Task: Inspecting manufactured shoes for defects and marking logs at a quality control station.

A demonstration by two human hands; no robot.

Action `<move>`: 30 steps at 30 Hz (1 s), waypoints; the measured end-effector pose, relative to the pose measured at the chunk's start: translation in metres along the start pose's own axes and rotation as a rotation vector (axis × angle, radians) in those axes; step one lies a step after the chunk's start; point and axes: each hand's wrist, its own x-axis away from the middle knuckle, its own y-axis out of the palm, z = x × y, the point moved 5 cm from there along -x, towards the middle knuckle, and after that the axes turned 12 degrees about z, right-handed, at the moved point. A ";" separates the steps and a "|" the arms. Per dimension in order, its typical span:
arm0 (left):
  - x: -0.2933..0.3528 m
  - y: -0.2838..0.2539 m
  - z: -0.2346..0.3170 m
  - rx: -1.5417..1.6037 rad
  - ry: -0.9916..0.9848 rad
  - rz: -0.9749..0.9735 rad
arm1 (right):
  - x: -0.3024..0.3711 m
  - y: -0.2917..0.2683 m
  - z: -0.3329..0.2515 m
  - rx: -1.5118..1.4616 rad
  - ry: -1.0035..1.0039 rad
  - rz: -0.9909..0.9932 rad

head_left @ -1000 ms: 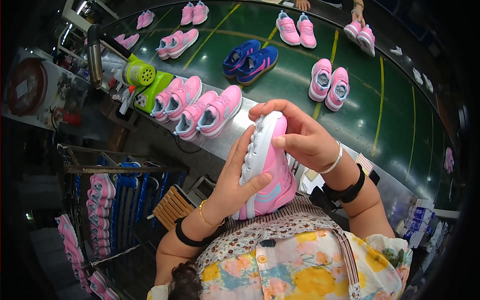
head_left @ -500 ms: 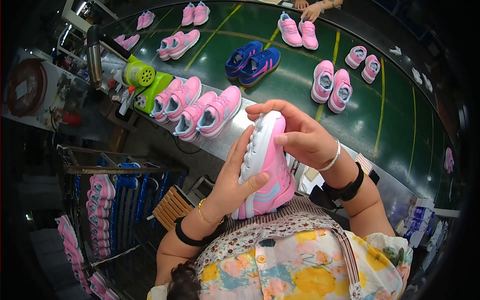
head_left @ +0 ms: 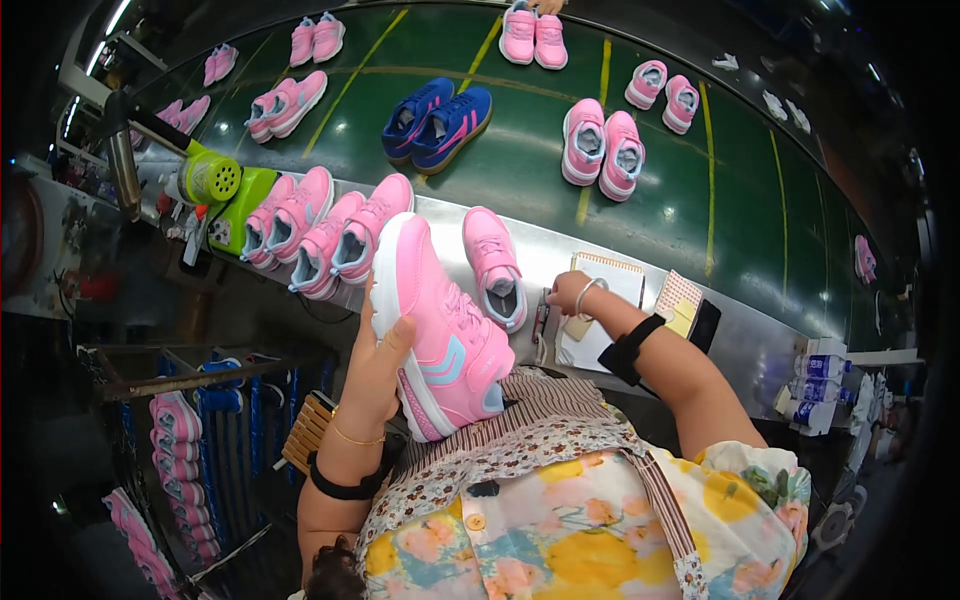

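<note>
My left hand [head_left: 375, 375] grips a pink sneaker [head_left: 430, 280] with a white sole and light blue stripes, thumb on its side and fingers on the sole. The shoe is tilted toe-up in front of my apron. My right hand [head_left: 570, 293] is away from it, fingers curled at the left edge of a notepad [head_left: 612, 272] on the metal ledge. Small dark tools [head_left: 541, 322] lie by those fingertips; whether I pinch one is too small to tell. Another pink sneaker [head_left: 488, 250] rests on the ledge between my hands.
Beyond the metal ledge [head_left: 740, 310] runs a green belt [head_left: 370, 195] carrying several pink pairs and a blue pair [head_left: 440, 125]. More pink sneakers [head_left: 330, 240] stand left, beside a lime-green machine [head_left: 240, 205]. A shoe rack [head_left: 150, 385] is lower left. Another person's hand [head_left: 547, 6] touches a far pair.
My right hand has let go of the sneaker and moved right, down to the notepad. The left hand keeps the shoe, now turned to show more of its side. The view has shifted right.
</note>
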 end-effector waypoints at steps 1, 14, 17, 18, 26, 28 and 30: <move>0.000 -0.004 -0.001 -0.025 0.005 0.016 | -0.002 0.020 -0.002 -0.019 0.042 0.107; -0.013 -0.014 0.002 0.029 0.038 -0.059 | 0.024 0.010 -0.017 -1.272 0.408 0.328; -0.019 -0.017 0.007 0.002 0.087 -0.058 | 0.058 -0.093 -0.021 -1.755 0.249 0.370; -0.020 -0.013 0.012 0.000 0.085 -0.078 | 0.074 -0.138 -0.020 -1.725 0.181 0.428; -0.014 0.011 0.042 0.096 -0.017 -0.275 | 0.197 -0.306 -0.113 -1.201 -0.692 0.874; -0.010 0.019 0.044 0.103 -0.004 -0.279 | 0.192 -0.273 -0.141 -0.871 -0.667 0.681; -0.005 0.028 0.045 0.113 0.003 -0.278 | 0.190 -0.252 -0.152 -0.610 -0.806 0.790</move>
